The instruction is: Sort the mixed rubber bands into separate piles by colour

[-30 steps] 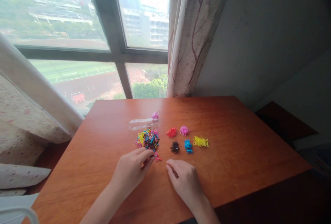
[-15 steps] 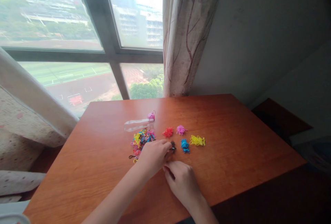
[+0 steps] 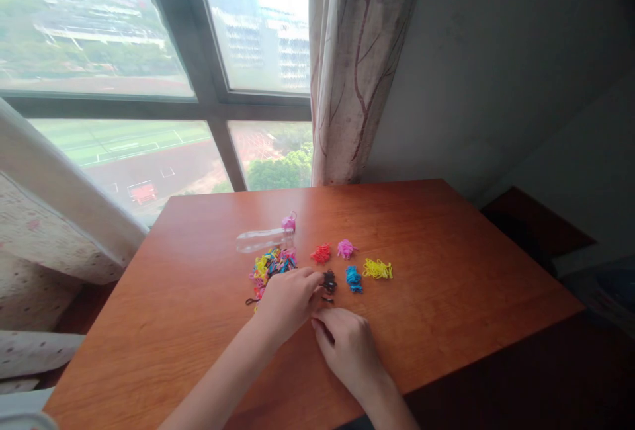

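My left hand (image 3: 292, 298) reaches over the table, its fingers bent and pressed together beside a small pile of black elastic bands (image 3: 329, 281). A loose black band (image 3: 327, 300) lies just off its fingertips. Partly hidden behind that hand is a mixed heap of coloured elastic bands (image 3: 268, 264). My right hand (image 3: 347, 344) rests close by on the right, thumb and fingers pinched near the left fingertips. What either hand holds, if anything, is too small to see. Sorted piles of red bands (image 3: 321, 253), pink bands (image 3: 346, 249), blue bands (image 3: 354, 278) and yellow bands (image 3: 378, 269) lie beyond.
A clear plastic bottle-shaped container (image 3: 262, 240) lies on its side behind the heap, with a pink cap (image 3: 288, 221) by its end. The wooden table (image 3: 446, 271) stands against a window (image 3: 268, 152) with curtains (image 3: 362, 66).
My left hand has drawn slightly left from the black pile, so more of the pile and a loose black band show. My right hand has barely moved. The view has shifted a little.
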`<act>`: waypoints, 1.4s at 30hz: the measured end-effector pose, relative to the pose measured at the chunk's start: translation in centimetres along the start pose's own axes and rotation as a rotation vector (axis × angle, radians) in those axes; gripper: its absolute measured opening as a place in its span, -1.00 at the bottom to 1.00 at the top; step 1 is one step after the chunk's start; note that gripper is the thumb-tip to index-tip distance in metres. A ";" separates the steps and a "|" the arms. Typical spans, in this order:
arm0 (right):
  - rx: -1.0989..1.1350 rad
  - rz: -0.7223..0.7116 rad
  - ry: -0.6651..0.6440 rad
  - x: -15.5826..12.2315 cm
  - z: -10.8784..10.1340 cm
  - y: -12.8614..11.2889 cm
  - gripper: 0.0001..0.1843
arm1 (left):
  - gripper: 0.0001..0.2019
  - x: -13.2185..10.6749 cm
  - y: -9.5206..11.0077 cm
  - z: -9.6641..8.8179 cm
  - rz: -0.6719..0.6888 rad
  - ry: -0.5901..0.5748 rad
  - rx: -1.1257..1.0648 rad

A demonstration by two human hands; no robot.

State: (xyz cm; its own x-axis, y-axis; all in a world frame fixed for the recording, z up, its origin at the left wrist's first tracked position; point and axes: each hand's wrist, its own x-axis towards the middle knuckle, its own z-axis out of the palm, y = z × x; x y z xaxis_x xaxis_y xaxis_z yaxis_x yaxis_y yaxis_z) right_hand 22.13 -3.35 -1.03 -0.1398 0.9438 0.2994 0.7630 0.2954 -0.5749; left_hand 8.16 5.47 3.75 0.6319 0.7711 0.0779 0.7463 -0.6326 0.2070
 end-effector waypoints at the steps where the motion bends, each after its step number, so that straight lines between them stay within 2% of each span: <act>1: -0.003 0.001 0.000 0.0 0.0 0.0 -0.77 | -0.82 -0.2 -0.2 -0.3 -0.008 0.001 0.002; 5: -0.065 0.043 0.040 -0.1 -0.2 0.0 -0.74 | -0.77 -2.0 -1.2 -1.3 -0.075 0.019 0.008; 8: -0.145 0.095 0.096 -0.4 -0.2 0.3 -0.70 | -0.75 -4.2 -2.3 -1.3 -0.128 0.057 -0.029; 13: -0.250 0.141 0.091 -0.6 0.0 0.7 -0.69 | -0.78 -7.8 -4.1 0.0 -0.208 0.142 -0.101; 17: -0.311 0.160 0.050 -0.2 0.2 0.5 -0.68 | -0.79 -9.4 -4.4 1.2 -0.209 0.170 -0.150; 23: -0.276 0.128 0.015 0.3 0.7 -0.3 -0.69 | -0.78 -9.8 -4.1 2.1 -0.212 0.167 -0.215; 34: -0.216 0.103 -0.080 2.0 1.4 -1.9 -0.85 | -0.77 -9.9 -4.1 2.0 -0.231 0.128 -0.263; 42: -0.170 0.113 -0.060 2.2 1.6 -2.1 -0.88 | -0.77 -9.6 -4.0 2.0 -0.235 0.115 -0.261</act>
State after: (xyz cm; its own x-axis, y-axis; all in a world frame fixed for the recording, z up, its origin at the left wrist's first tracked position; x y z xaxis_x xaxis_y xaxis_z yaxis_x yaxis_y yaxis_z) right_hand 19.17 -1.67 -0.39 -0.0809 0.9782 0.1914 0.8706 0.1629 -0.4642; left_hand -0.51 0.44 0.25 0.4112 0.9055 0.1046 0.7806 -0.4090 0.4726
